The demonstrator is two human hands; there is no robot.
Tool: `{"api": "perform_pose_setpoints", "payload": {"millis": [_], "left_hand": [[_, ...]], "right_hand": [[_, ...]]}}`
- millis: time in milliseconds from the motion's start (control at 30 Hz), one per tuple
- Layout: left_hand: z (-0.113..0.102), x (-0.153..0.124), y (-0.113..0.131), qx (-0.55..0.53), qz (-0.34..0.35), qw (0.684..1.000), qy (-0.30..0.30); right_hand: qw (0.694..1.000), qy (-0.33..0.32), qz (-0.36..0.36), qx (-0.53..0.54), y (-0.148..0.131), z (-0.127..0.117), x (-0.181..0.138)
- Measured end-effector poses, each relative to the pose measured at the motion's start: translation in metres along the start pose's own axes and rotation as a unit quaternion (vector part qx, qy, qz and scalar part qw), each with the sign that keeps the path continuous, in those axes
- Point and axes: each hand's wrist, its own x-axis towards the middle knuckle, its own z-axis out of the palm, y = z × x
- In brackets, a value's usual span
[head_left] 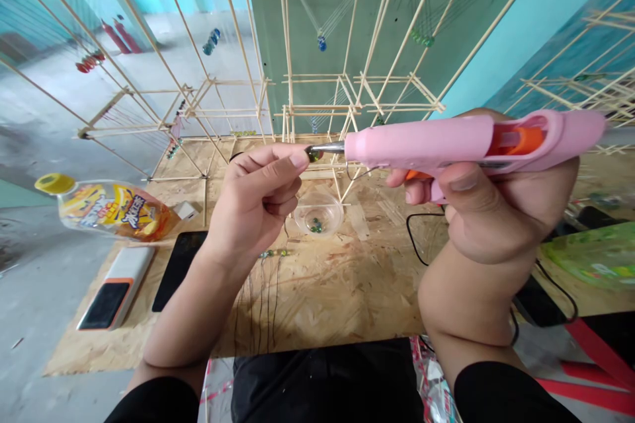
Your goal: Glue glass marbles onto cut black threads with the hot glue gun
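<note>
Between the thumb and forefinger of my left hand (260, 195) is a dark green glass marble (313, 154). My right hand (489, 208) is wrapped around a pink hot glue gun (421, 140) with an orange trigger. The gun's metal nozzle points left, and its tip appears to touch the marble. Below my hands stands a clear round bowl (327, 223) with several green marbles (316, 225) at its bottom. Left of the bowl, a few marbles with threads attached (272, 253) lie on the board, their dark threads running toward the front edge.
Stick frames (290, 92) with hanging marbles rise behind the chipboard table (357, 297). At left are a drink bottle (114, 208), a white power bank (116, 287) and a black phone (176, 268). A black cable (411, 238) and a green plastic bottle (595, 254) lie at right.
</note>
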Motion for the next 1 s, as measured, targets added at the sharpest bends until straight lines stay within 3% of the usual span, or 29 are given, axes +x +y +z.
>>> {"api": "perform_pose_setpoints", "payload": {"millis": [300,733,1000], "left_hand": [[-0.0019,-0.0001,0.0006,-0.005,-0.001,1.000,0.012],[-0.0015,0.0001,0.0000,-0.002,0.000,1.000,0.016],[0.0002,0.0005,-0.0006,0.005,-0.007,1.000,0.013]], "right_hand": [[0.999,-0.004,0.008,0.036,-0.0019,0.0012,0.0002],[1.000,-0.010,0.013,-0.015,-0.0012,-0.0012,-0.0005],[1.000,-0.009,0.007,0.008,-0.0012,0.0014,0.0004]]}}
